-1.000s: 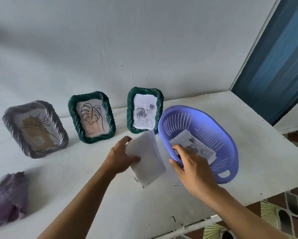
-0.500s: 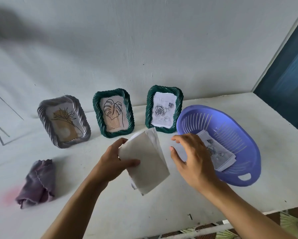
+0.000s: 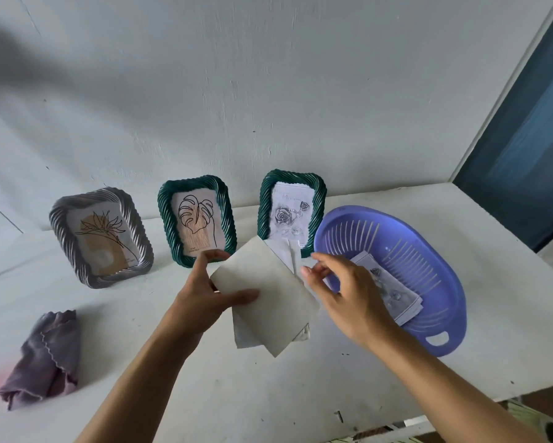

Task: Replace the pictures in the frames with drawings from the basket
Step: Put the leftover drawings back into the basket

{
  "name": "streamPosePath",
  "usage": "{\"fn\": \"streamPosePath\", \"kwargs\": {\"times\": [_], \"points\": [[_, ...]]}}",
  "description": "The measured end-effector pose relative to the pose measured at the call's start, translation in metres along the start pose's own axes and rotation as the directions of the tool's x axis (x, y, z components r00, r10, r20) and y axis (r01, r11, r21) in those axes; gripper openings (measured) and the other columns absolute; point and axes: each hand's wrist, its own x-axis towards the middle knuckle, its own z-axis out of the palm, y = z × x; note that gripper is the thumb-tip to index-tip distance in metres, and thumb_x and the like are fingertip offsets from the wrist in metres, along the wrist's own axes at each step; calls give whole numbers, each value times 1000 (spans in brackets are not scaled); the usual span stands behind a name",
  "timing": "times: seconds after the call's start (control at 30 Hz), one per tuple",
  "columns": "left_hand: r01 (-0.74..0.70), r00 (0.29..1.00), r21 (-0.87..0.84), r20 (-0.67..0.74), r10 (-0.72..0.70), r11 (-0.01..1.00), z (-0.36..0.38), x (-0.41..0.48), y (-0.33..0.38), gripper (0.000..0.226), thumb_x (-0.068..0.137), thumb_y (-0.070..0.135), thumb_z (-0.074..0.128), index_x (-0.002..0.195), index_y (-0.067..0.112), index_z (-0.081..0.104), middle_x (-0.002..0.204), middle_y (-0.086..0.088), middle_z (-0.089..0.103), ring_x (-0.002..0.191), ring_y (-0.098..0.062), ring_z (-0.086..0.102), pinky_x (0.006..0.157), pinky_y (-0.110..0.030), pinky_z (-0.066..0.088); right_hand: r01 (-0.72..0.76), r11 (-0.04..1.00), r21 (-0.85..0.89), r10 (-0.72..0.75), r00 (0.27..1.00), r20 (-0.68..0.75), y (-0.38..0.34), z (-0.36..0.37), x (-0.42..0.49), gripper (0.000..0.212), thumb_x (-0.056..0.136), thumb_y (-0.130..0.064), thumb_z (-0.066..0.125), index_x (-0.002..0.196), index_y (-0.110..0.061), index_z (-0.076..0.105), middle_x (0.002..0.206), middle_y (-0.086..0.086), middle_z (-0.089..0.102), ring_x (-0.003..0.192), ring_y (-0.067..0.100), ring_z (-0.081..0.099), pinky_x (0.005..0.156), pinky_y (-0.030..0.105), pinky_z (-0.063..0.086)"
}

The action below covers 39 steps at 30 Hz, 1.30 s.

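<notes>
Evidently a sheet is being picked out of the sheaf of papers [image 3: 268,302] that the left hand [image 3: 201,298] holds above the white table [image 3: 300,394]. The blank backs face up, the thumb is pressed across the top sheet and the fingers are curled behind. The right hand [image 3: 348,295] sits at the sheaf's right edge with fingers bent and close together; whether its fingertips [image 3: 306,271] already pinch a sheet I cannot tell. To do this well, I would fan the edges with the left thumb, take one sheet only by its corner, and turn it to check the drawing before going to a frame. The purple slotted basket [image 3: 454,302], near right, has a small pile of rose drawings [image 3: 396,298] lying flat on its floor. Along the far wall, the grey frame [image 3: 99,238] at left and the middle green frame [image 3: 197,219] show plant prints, seemingly not yet swapped. The right green frame [image 3: 292,209] shows a rose sketch.
</notes>
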Motion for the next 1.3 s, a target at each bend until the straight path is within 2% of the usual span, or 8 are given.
{"fn": "streamPosePath", "kwargs": {"times": [0.13,0.23,0.4,0.57,0.8,1.0,1.17,1.3], "points": [[-39,998,-48,50,41,998,13,-5,8,81,49,32,95,119,33,53,104,-18,71,102,-41,65,94,-58,53,-72,994,79,61,989,133,-19,7,2,56,92,-44,65,140,-19,53,115,-5,65,108,9,60,92,22,44],[-68,997,-52,22,69,996,19,-4,14,71,62,25,91,119,32,49,102,-16,71,90,-30,66,82,-49,58,-249,909,334,187,960,208,-22,18,6,53,87,-34,71,136,-24,54,125,0,65,115,14,63,101,40,50],[-145,983,63,-109,151,987,26,2,18,59,82,16,81,122,30,40,95,-6,72,75,-15,68,61,-28,59,-422,739,526,298,904,306,-24,21,16,36,91,-5,68,121,-23,58,113,0,71,101,23,70,86,40,57],[-279,935,361,-109,338,890,24,-1,7,42,85,23,79,112,31,47,102,3,65,61,-16,68,60,-24,54,-376,793,480,342,926,160,-24,26,15,28,87,-5,63,107,-23,63,101,-5,73,91,21,71,83,45,56],[-366,864,711,21,502,600,34,-14,-18,33,81,41,80,112,35,71,125,-2,46,103,-19,50,92,-29,41,-163,919,359,156,986,49,-29,30,0,23,89,-14,57,108,-26,57,99,-8,69,87,20,65,76,41,54],[-199,977,116,95,189,973,55,-30,-4,30,97,31,63,126,25,61,113,2,72,106,-12,69,86,-28,56,-74,916,394,67,997,31,-36,35,-12,11,101,-23,56,110,-22,62,98,-8,69,86,6,66,71,15,50],[-17,996,-308,77,43,951,55,-38,-2,28,102,25,56,127,14,62,120,-13,71,116,-35,65,99,-63,49,-102,892,440,66,993,95,-35,40,-22,36,103,-40,45,97,-17,71,97,-2,70,99,12,63,88,34,51],[39,999,-334,31,-30,942,53,-31,-7,28,103,3,46,125,14,60,114,-20,71,103,-38,70,86,-66,54,7,984,180,-31,991,131,-26,45,-22,35,94,-40,50,112,-20,73,107,-10,65,109,9,55,96,23,44]]}}
